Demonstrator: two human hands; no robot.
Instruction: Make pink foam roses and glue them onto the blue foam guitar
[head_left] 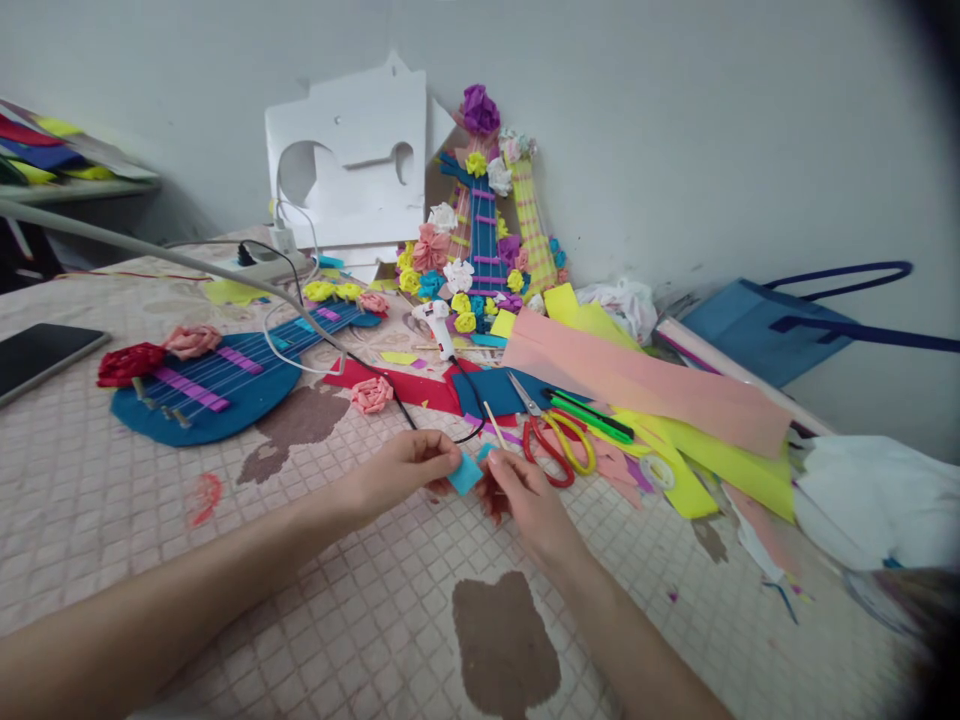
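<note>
No readable text, no legible labels, brands, numbers or signs

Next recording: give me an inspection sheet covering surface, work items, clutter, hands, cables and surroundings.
Surface: checked tablecloth with brown patches.
Work items: light blue paper; pale stick; blue guitar lying to the left.
Clutter: scissors, green cutter, tape roll, pink sheet, glue gun.
Hands: left hand pinches the paper; right hand has its fingertips by the stick, grip unclear.
Cables: white cord crosses the blue guitar.
Surroundings: grey wall; blue bag.
</note>
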